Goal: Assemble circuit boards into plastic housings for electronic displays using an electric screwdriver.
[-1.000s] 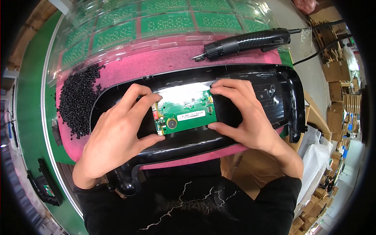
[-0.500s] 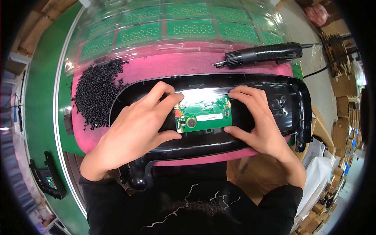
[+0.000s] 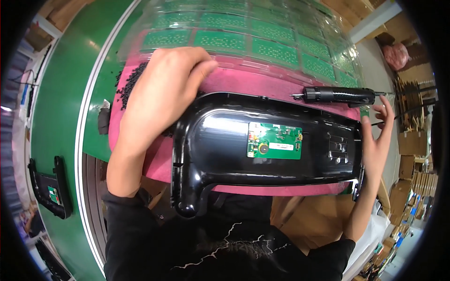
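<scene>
Now, left to right, as we see it:
Left hand [image 3: 161, 89]: half a second ago it pinched the board with the other one; now we've lifted it off and swung it up over the screw pile [image 3: 127, 86], fingers loosely curled, holding nothing we can see.
Screws: small black heap on the pink mat [image 3: 262, 84], partly hidden under that hand.
Shell [image 3: 220, 140]: big black plastic housing, lying across the mat, no hand steadying it.
Board [image 3: 274, 140]: green circuit board, sitting alone in the shell's middle recess, flat, no fingers on it. We judge it seated, since both hands have let go.
Driver [image 3: 340, 95]: black electric screwdriver lying just beyond the shell's far edge, untouched.
Right hand [image 3: 377, 140]: moved off the board to the shell's right end, fingers spread wide, near the driver, gripping nothing.
Meaning: placing looks done; fastening seems next.
</scene>
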Available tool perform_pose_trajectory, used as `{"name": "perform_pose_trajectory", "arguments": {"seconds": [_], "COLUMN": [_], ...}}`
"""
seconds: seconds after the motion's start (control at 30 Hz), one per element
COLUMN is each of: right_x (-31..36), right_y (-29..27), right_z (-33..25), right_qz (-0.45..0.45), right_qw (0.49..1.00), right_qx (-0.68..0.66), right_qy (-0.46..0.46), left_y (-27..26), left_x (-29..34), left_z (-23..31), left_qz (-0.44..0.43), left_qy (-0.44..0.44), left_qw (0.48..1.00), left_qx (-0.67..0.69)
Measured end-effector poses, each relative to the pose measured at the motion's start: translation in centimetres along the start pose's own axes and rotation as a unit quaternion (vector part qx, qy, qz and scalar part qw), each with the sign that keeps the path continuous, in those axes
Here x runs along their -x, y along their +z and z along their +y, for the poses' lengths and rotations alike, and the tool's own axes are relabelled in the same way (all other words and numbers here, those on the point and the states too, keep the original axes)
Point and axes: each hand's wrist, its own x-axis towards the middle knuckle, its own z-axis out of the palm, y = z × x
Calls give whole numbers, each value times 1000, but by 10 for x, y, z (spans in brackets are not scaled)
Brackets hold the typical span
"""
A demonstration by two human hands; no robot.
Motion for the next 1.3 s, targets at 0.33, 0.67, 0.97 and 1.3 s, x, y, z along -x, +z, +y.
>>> {"name": "perform_pose_trajectory", "arguments": {"seconds": [0.33,0.67,0.97,1.3], "right_x": [-53,-48,-23,-2], "right_y": [41,71,50,55], "right_z": [17,-90,-119,-108], "right_qz": [111,19,-71,-67], "right_qw": [945,735,511,492], "right_qx": [-303,-670,-856,-866], "right_qy": [52,104,38,-59], "left_y": [10,18,24,34], "left_x": [10,7,-1,6], "left_z": [-44,-56,6,2], "left_qz": [-88,-121,-59,-212], "left_qy": [17,-12,137,137], "left_qw": [991,983,955,926], "left_qx": [-102,-136,257,280]}}
